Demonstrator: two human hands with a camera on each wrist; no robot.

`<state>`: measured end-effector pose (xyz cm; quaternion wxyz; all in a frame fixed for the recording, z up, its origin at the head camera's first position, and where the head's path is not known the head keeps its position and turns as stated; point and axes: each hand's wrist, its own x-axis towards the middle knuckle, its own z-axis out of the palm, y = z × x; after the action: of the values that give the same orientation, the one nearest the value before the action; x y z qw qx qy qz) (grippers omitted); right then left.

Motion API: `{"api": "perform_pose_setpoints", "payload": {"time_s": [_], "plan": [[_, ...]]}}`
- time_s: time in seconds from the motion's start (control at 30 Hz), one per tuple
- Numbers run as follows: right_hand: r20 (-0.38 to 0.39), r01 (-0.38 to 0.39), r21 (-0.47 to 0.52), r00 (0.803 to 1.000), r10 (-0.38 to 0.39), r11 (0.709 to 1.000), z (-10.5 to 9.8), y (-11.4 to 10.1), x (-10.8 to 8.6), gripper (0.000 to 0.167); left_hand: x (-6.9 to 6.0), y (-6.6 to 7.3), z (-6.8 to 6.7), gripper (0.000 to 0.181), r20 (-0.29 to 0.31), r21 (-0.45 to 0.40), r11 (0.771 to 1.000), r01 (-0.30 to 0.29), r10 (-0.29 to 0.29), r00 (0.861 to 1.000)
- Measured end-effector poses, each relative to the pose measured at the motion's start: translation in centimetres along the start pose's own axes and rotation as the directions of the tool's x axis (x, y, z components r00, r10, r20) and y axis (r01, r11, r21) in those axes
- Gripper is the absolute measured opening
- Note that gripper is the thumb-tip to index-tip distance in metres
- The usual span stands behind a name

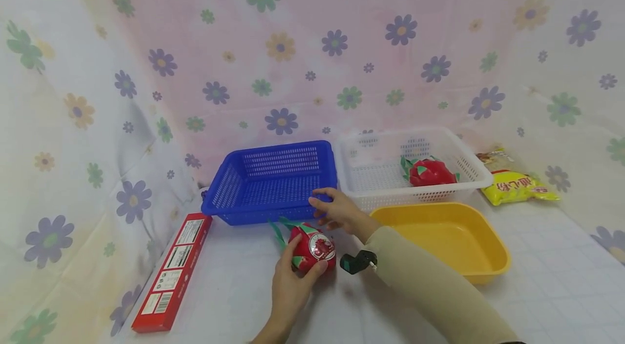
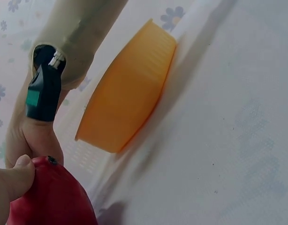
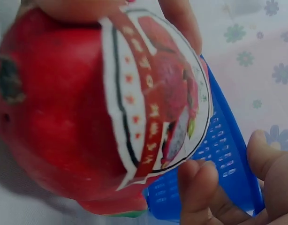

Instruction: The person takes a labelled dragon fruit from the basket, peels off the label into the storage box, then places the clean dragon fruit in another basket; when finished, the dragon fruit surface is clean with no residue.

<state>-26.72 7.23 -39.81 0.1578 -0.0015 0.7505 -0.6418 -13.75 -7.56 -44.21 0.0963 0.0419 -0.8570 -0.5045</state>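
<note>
A red dragon fruit [image 1: 304, 255] with green leafy scales and a round printed label is held at mid-table by my left hand [image 1: 292, 287], thumb and fingers on either side. Its bare red skin [image 2: 55, 197] shows below the thumb in the left wrist view. My right hand [image 1: 344, 214] hovers between the fruit and the front of the blue basket [image 1: 273, 214], its fingers loosely bent and holding nothing. In the right wrist view, the right fingertips [image 3: 200, 180] are close to the label's edge [image 3: 200, 112]; whether they touch is unclear.
A white basket [image 1: 390, 197] at back right contains another dragon fruit [image 1: 432, 173]. The yellow tray [image 1: 449, 230] lies under or behind my right forearm. A yellow packet [image 1: 515, 186] rests at far right, and a long red box [image 1: 171, 273] on the left.
</note>
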Motion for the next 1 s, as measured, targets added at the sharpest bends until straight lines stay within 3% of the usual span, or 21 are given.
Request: {"api": "perform_pose_setpoints", "payload": {"time_s": [0.3, 0.6, 0.8, 1.0], "plan": [[0.030, 0.010, -0.083, 1.000, -0.007, 0.997, -0.4, -0.2, -1.4, 0.062, 0.1, 0.0, -0.1, 0.072, -0.002, -0.027, 1.000, -0.009, 0.009, 1.000], [0.089, 0.086, -0.190, 0.994, -0.070, 0.978, -0.2, -1.0, -3.4, 0.026, 0.1, -0.3, 0.1, 0.071, 0.005, -0.091, 0.996, 0.001, -0.001, 1.000], [0.161, 0.088, -0.301, 0.986, -0.040, 0.949, -0.3, -0.9, -3.7, 0.031, 0.1, -0.2, -0.1, 0.071, 0.038, -0.139, 0.990, 0.009, -0.004, 0.999], [0.209, 0.112, -0.316, 0.977, -0.046, 0.942, -0.4, -0.9, -3.7, 0.029, 0.2, -0.1, -0.1, 0.071, 0.054, -0.169, 0.985, 0.024, -0.015, 0.998]]}}
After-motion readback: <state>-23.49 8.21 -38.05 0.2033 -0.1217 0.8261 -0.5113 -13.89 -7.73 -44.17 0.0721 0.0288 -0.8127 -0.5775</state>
